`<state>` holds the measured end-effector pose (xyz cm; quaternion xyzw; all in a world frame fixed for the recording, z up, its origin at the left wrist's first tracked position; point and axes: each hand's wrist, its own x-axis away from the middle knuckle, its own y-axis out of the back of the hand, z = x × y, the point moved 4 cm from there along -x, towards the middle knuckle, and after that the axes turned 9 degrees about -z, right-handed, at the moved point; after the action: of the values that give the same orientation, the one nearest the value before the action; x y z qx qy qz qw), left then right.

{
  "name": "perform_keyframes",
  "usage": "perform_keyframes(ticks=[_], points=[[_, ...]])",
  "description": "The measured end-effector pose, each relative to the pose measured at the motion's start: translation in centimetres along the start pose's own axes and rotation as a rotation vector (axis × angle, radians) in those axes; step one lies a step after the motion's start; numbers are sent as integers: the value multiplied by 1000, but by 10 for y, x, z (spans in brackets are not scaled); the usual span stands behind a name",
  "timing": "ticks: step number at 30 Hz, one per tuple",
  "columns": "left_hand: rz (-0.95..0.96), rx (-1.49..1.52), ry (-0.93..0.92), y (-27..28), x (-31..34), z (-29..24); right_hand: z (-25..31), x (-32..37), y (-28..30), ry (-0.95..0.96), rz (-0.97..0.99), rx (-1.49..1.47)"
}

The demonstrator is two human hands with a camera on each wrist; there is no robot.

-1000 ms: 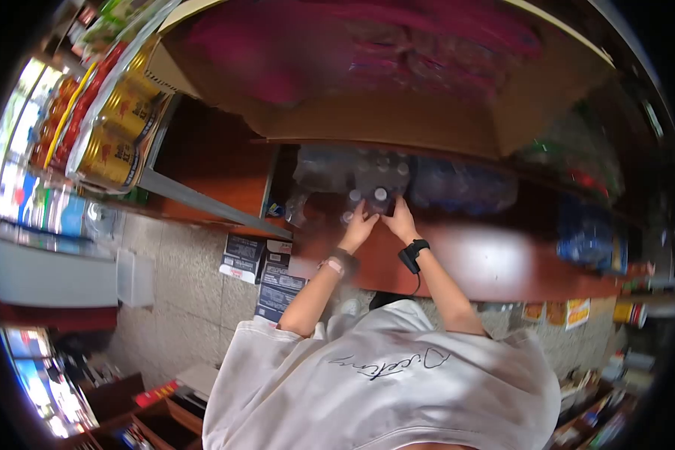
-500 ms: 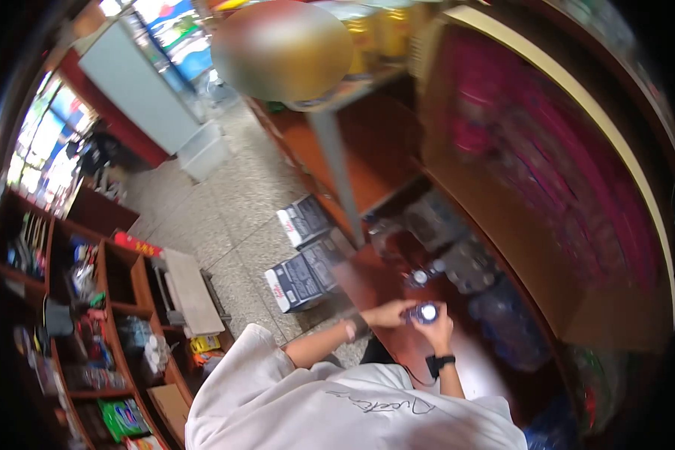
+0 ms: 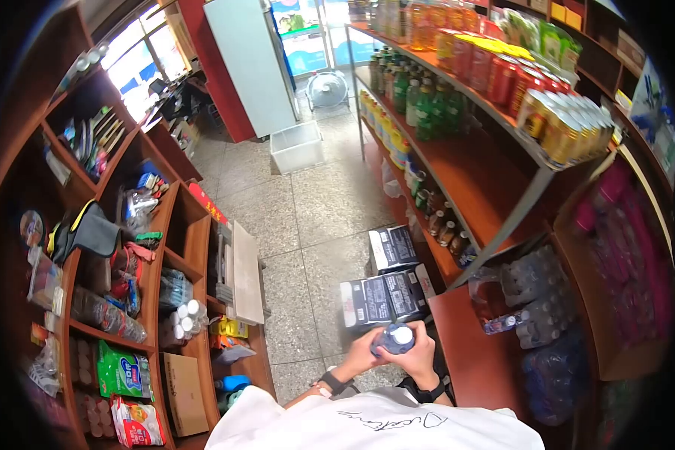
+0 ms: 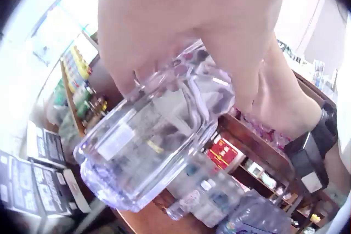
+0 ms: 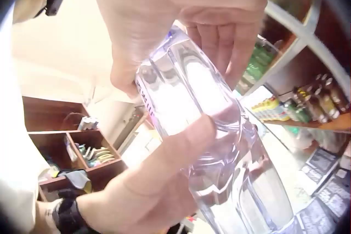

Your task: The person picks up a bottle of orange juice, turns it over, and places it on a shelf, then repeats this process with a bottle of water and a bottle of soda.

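A clear plastic water bottle (image 3: 394,341) with a white cap is held in front of the body between both hands, cap facing the head camera. My left hand (image 3: 361,355) curls round one side of it. On the other side my right hand (image 3: 418,354) grips it near the top. In the left wrist view, the bottle's ribbed body and bluish base (image 4: 112,187) point down and away from the left hand (image 4: 181,20). Fingers of both hands wrap the bottle (image 5: 192,88) in the right wrist view, where some purple lettering shows.
On the right, a reddish-brown shelf board (image 3: 476,360) bears packs of bottles (image 3: 536,300), with one loose bottle (image 3: 502,322) lying there. Dark boxes (image 3: 386,296) stand on the tiled floor. Wooden cubbies (image 3: 146,300) with goods line the left. A drinks rack (image 3: 457,161) rises ahead.
Both hands first reached into the bottle pack, then lifted one bottle out. They have carried it back from the shelf towards the body, while the head view has swung left to the aisle.
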<state>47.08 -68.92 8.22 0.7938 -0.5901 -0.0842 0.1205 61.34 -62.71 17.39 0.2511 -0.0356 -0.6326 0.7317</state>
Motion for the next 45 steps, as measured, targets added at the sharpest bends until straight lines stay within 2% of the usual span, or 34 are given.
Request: perform_keyframes(ticks=[1, 3, 8, 10, 13, 15, 17, 19, 21, 24, 27, 33, 35, 37, 39, 43, 45], points=[[-99, -9, -46, 28, 6, 15, 16, 1, -24, 63, 44, 0], [-177, -60, -57, 85, 22, 9, 52, 4, -66, 173, 90, -13], [-418, -103, -144, 195, 55, 8, 117, 18, -148, 249, 261, -158], [-446, -86, -130, 222, 63, 7, 123, 27, -177, 212, 382, -276], [-490, -34, -103, 252, 72, 14, 130, 34, -206, 199, 467, -216], [-509, 11, -96, 262, 69, 22, 135, 26, -220, 200, 484, -214], [-528, 13, -76, 274, 63, 33, 142, 13, -235, 285, 574, -265], [-520, 62, -46, 287, 51, 34, 139, -4, -253, 239, 705, -279], [-508, 110, -25, 304, 33, 41, 138, -22, -273, 181, 790, -325], [-457, 73, -17, 329, -2, 57, 130, -49, -312, 162, 799, -414], [-404, 11, -20, 360, -52, 76, 130, -89, -345, 193, 762, -356], [-304, -64, -61, 419, -173, 79, 131, -191, -401, 264, 622, -350], [-205, -80, -129, 431, -216, 75, 142, -228, -410, 328, 558, -330], [-179, -128, -178, 439, -252, 70, 140, -260, -422, 298, 545, -334], [-263, -113, -175, 450, -276, 67, 141, -285, -433, 301, 491, -400], [-267, -4, -185, 469, -321, 72, 137, -322, -464, 198, 511, -423], [-249, -3, -86, 481, -345, 81, 135, -343, -480, 172, 502, -394]])
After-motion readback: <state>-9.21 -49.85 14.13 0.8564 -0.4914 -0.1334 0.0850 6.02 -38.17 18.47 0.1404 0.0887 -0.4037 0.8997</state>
